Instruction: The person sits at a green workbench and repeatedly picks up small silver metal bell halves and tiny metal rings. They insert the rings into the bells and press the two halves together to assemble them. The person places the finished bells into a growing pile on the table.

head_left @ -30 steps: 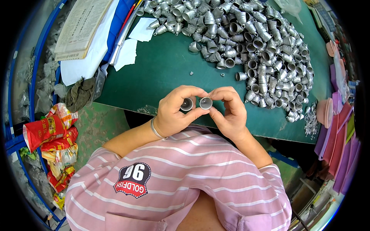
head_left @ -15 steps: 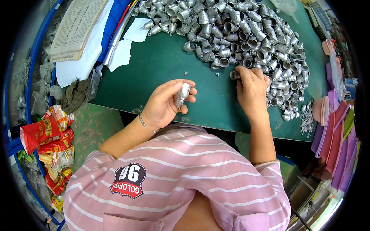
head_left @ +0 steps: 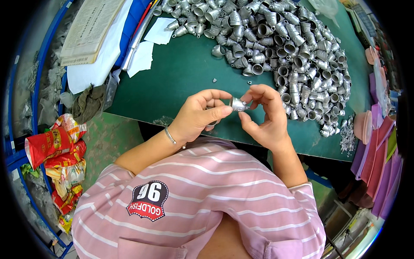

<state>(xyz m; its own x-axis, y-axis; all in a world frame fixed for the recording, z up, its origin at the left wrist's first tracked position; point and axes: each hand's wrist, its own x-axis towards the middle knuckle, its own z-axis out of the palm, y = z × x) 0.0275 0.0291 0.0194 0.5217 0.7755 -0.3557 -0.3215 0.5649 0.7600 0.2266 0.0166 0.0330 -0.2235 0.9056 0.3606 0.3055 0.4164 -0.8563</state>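
Observation:
My left hand (head_left: 196,114) pinches a small silver metal bell (head_left: 236,104) between thumb and fingertips, in front of me over the near part of the table. The bell lies on its side, its looped end toward the right. At that end, the thumb and fingertips of my right hand (head_left: 271,118) close around the bell from both sides. More grey metal (head_left: 211,123) shows within my left palm, mostly hidden by the fingers. Just beyond my hands lie two tiny metal bits, one on the left (head_left: 214,80) and one on the right (head_left: 249,82).
A large heap of similar bells (head_left: 297,64) spreads over the green table (head_left: 181,64) at the back and right. Small metal scraps (head_left: 347,136) lie at the right edge. Papers (head_left: 92,32), a dark cloth (head_left: 88,103) and red packets (head_left: 49,146) are on the left.
My right hand has come from the heap's edge, where it grasped a bell, to my left hand. My left hand has turned, and a bell now sits between both hands.

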